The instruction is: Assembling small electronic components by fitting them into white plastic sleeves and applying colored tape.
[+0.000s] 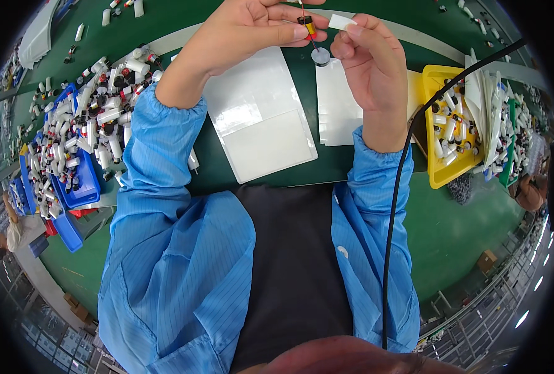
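Near the top of the view, my left hand (pixel 242 34) pinches a small yellow-and-black cylinder with thin wires (pixel 308 26) between thumb and fingers. From its lower wire hangs a round, pale disc (pixel 320 57). Close to its right, my right hand (pixel 373 59) is closed, thumb and fingertips gripping a small white strip (pixel 341 22). The strip and the cylinder are apart. Below the hands a glossy white sheet (pixel 246 93) lies on the green table, and a second white sheet (pixel 336 115) is partly covered by my right hand.
Left of my left arm spreads a heap of white cylindrical parts (pixel 112 115) with black and red ends, some in blue trays (pixel 85 187). A yellow tray (pixel 439 177) with similar parts stands at right. A black cable (pixel 396 206) crosses in front of my right arm.
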`<action>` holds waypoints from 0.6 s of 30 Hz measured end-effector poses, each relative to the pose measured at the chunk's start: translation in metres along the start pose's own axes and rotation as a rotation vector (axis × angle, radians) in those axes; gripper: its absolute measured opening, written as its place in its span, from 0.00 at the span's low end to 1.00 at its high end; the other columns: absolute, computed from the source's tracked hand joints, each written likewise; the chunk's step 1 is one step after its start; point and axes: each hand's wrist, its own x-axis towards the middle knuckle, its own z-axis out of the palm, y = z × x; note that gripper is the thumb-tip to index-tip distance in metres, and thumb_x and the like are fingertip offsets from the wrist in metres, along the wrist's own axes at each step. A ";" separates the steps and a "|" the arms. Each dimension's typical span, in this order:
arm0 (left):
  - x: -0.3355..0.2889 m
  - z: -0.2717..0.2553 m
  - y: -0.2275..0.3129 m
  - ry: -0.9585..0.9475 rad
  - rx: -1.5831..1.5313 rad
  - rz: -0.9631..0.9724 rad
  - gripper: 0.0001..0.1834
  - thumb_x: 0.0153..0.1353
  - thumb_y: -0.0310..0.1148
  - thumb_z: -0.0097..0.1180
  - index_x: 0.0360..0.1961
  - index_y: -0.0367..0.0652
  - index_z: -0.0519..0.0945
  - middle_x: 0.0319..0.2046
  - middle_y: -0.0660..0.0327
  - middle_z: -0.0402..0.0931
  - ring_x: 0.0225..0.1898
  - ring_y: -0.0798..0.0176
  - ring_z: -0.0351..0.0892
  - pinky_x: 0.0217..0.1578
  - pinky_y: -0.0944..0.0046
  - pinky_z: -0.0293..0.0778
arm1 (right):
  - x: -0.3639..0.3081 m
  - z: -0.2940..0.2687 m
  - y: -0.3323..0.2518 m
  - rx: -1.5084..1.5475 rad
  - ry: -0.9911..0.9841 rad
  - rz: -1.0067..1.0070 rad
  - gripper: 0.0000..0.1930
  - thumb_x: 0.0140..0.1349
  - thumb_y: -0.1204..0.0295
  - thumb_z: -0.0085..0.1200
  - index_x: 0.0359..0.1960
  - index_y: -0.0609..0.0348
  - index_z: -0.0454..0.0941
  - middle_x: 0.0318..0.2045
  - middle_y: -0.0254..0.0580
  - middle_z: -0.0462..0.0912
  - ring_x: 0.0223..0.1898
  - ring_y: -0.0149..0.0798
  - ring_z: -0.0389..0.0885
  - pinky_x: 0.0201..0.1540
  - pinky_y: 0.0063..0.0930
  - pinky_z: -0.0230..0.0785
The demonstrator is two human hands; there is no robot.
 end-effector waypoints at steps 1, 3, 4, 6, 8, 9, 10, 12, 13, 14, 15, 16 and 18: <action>0.000 -0.003 -0.003 -0.016 0.003 0.014 0.28 0.67 0.19 0.56 0.67 0.32 0.64 0.53 0.51 0.80 0.52 0.63 0.81 0.53 0.66 0.77 | -0.001 0.003 0.000 -0.008 -0.004 0.001 0.04 0.67 0.77 0.51 0.41 0.63 0.77 0.28 0.39 0.80 0.29 0.31 0.73 0.39 0.28 0.67; 0.001 -0.013 -0.011 -0.050 0.008 0.041 0.28 0.67 0.19 0.56 0.67 0.32 0.64 0.52 0.51 0.80 0.52 0.63 0.81 0.53 0.66 0.77 | -0.001 0.006 0.001 -0.024 -0.016 0.003 0.04 0.67 0.77 0.52 0.41 0.63 0.77 0.28 0.39 0.80 0.29 0.31 0.73 0.39 0.27 0.67; 0.001 -0.012 -0.011 -0.050 0.003 0.054 0.28 0.67 0.20 0.56 0.67 0.32 0.64 0.52 0.51 0.80 0.52 0.64 0.81 0.52 0.66 0.77 | -0.001 0.005 0.003 -0.034 -0.029 0.006 0.04 0.68 0.77 0.52 0.40 0.62 0.78 0.28 0.39 0.80 0.29 0.31 0.74 0.38 0.27 0.68; 0.000 -0.011 -0.011 -0.049 -0.007 0.081 0.29 0.67 0.20 0.57 0.67 0.32 0.64 0.51 0.52 0.80 0.51 0.64 0.81 0.52 0.67 0.77 | -0.001 0.006 0.006 -0.049 -0.041 0.007 0.04 0.68 0.77 0.52 0.40 0.62 0.78 0.27 0.39 0.80 0.29 0.31 0.74 0.38 0.27 0.68; 0.001 -0.013 -0.012 -0.066 0.002 0.087 0.28 0.67 0.20 0.57 0.67 0.32 0.64 0.51 0.52 0.81 0.51 0.65 0.81 0.52 0.68 0.77 | -0.002 0.006 0.008 -0.070 -0.040 0.001 0.03 0.68 0.77 0.53 0.39 0.63 0.78 0.27 0.38 0.79 0.29 0.31 0.74 0.38 0.27 0.69; 0.001 -0.014 -0.013 -0.073 0.007 0.092 0.28 0.67 0.20 0.57 0.67 0.32 0.65 0.50 0.52 0.81 0.51 0.66 0.81 0.51 0.68 0.77 | -0.001 0.006 0.008 -0.074 -0.033 0.005 0.03 0.68 0.77 0.53 0.39 0.63 0.78 0.27 0.39 0.79 0.29 0.31 0.74 0.38 0.27 0.69; 0.002 -0.014 -0.014 -0.075 0.026 0.090 0.28 0.67 0.20 0.57 0.67 0.32 0.65 0.50 0.53 0.81 0.50 0.66 0.81 0.51 0.68 0.77 | -0.002 0.006 0.008 -0.079 -0.023 0.009 0.03 0.68 0.77 0.53 0.39 0.63 0.78 0.27 0.39 0.79 0.29 0.31 0.74 0.38 0.27 0.69; 0.003 -0.016 -0.015 -0.079 0.064 0.088 0.27 0.67 0.20 0.56 0.66 0.32 0.65 0.49 0.54 0.81 0.50 0.67 0.81 0.50 0.69 0.77 | -0.003 0.008 0.008 -0.079 -0.026 0.006 0.04 0.66 0.78 0.54 0.39 0.64 0.79 0.28 0.39 0.80 0.29 0.30 0.75 0.37 0.25 0.69; 0.003 -0.017 -0.016 -0.075 0.067 0.092 0.27 0.67 0.20 0.56 0.66 0.32 0.65 0.49 0.54 0.81 0.49 0.68 0.81 0.49 0.69 0.77 | -0.003 0.012 0.007 -0.071 -0.042 -0.002 0.05 0.65 0.78 0.56 0.40 0.66 0.79 0.28 0.40 0.81 0.29 0.30 0.76 0.36 0.23 0.69; 0.004 -0.017 -0.017 -0.072 0.069 0.095 0.26 0.67 0.20 0.56 0.66 0.32 0.66 0.48 0.55 0.81 0.49 0.69 0.81 0.49 0.69 0.77 | -0.003 0.015 0.006 -0.062 -0.057 -0.011 0.06 0.64 0.79 0.57 0.41 0.67 0.80 0.29 0.40 0.81 0.29 0.29 0.77 0.35 0.22 0.69; 0.004 -0.017 -0.018 -0.069 0.072 0.099 0.26 0.67 0.20 0.56 0.65 0.32 0.66 0.48 0.56 0.82 0.48 0.69 0.81 0.48 0.70 0.77 | -0.004 0.017 0.006 -0.091 -0.041 -0.004 0.06 0.63 0.79 0.58 0.40 0.67 0.80 0.29 0.40 0.82 0.29 0.29 0.77 0.34 0.21 0.69; 0.004 -0.014 -0.015 -0.053 0.108 0.089 0.26 0.67 0.20 0.56 0.65 0.32 0.66 0.48 0.56 0.81 0.48 0.69 0.81 0.48 0.70 0.77 | -0.005 0.017 0.007 -0.119 -0.024 -0.004 0.06 0.63 0.79 0.59 0.40 0.67 0.80 0.29 0.40 0.82 0.29 0.29 0.77 0.34 0.21 0.69; 0.001 -0.005 -0.006 -0.023 0.180 0.069 0.26 0.67 0.20 0.55 0.65 0.32 0.66 0.47 0.57 0.81 0.48 0.70 0.80 0.48 0.70 0.77 | -0.005 0.019 0.007 -0.165 -0.001 -0.002 0.07 0.62 0.79 0.60 0.40 0.68 0.81 0.30 0.40 0.83 0.29 0.28 0.77 0.34 0.21 0.69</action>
